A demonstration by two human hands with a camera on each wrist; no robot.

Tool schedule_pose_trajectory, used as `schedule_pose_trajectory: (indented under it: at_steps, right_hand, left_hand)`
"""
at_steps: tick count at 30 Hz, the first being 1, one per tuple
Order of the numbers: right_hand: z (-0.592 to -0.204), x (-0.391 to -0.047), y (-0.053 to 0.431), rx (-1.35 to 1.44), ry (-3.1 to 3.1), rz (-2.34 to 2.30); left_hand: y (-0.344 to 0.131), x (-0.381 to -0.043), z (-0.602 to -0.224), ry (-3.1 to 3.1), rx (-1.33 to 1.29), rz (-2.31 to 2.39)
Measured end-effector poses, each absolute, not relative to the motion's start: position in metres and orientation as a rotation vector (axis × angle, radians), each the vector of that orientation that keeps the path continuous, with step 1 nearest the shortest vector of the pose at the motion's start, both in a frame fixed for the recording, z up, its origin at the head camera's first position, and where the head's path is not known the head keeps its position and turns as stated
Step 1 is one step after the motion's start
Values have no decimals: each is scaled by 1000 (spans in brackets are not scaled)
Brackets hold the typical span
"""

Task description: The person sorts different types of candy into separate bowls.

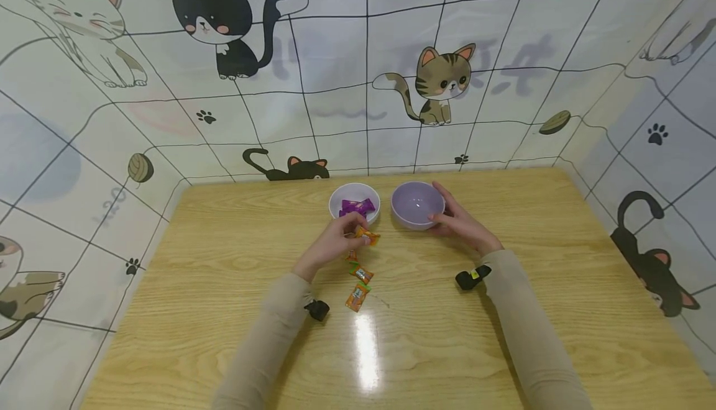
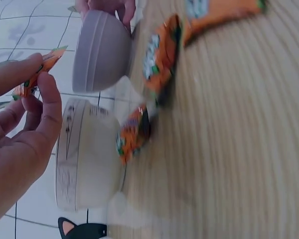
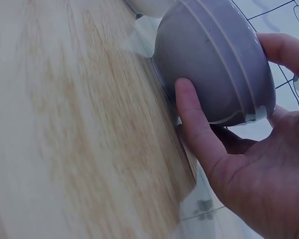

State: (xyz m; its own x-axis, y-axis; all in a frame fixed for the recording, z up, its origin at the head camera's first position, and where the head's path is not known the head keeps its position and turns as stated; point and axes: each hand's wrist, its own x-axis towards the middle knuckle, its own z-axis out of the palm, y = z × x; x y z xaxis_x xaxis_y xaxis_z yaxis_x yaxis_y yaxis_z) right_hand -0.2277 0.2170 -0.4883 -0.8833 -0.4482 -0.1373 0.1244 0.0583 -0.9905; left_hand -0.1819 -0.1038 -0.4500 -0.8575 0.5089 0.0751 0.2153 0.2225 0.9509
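Observation:
My left hand [image 1: 331, 243] pinches an orange wrapped candy [image 1: 368, 235] between thumb and fingers, raised off the table just in front of the white bowl [image 1: 334, 200]. Several purple wrapped candies [image 1: 359, 206] lie inside that bowl. To its right stands a light purple bowl [image 1: 416, 204] with nothing visible in it. My right hand [image 1: 460, 222] holds this bowl from its right side; in the right wrist view one digit [image 3: 192, 107] presses on the outer wall. Below my left hand, more orange candies [image 1: 358, 297] lie in a loose line on the wood.
The wooden table [image 1: 235, 248] meets a wall covering [image 1: 335, 112] with cartoon cats at the back and sides. Both bowls stand near the table's back edge. A small black camera [image 1: 317, 310] sits on the left wrist, another camera [image 1: 468, 279] on the right.

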Motion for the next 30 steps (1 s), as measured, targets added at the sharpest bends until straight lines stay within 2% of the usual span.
schedule_pose_trajectory:
  at_steps: [21,30]
  right_hand:
    - [-488,-226,219,-339,1906,-1912]
    - [-489,-226,219,-344,1892,-1915]
  left_hand:
    - [-26,-214,-453,2251,320,1948]
    - [-18,-217,-453,2106,202,2053]
